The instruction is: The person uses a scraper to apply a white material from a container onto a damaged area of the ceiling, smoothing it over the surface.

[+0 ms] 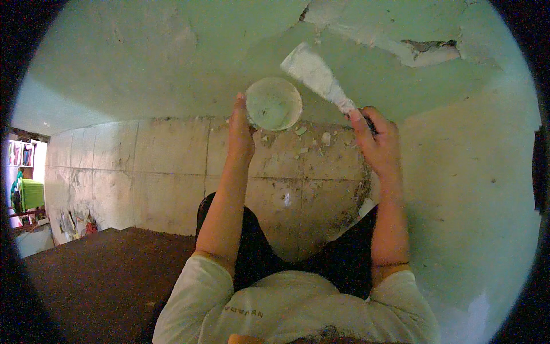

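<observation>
Head view: right hand (379, 140), fingers closed round the dark handle of one scraper (315, 74), whose white-coated blade slants up and leftward in front of the wall; left hand (241, 131), thumb at the rim, holding one round translucent tub (274, 104), mouth towards the camera, contents not certain. Blade and tub are near each other, seemingly apart. Wall (229, 69), green, carries smooth tracts and paler patches; whether these are fresh coating or bared plaster cannot be told. State of work, by judgement: part-way, the coated blade suggesting use; outstanding, one ragged hole (429, 45) at upper right and one dark crack (303, 12) at upper middle, both open, with loose flakes (326, 138) on the tiled floor (172, 189). Edges and room: wall foot runs behind the tub; side wall (458, 183) stands beside the right forearm, limiting that side; dark-trousered legs (349, 241) bound the floor between the knees; brown flat surface (103, 264) at lower left, its edge close to the left leg; longest run of tile extends left towards shelved books (23, 153) and a green bin (31, 194); space between the hands appears unobstructed
</observation>
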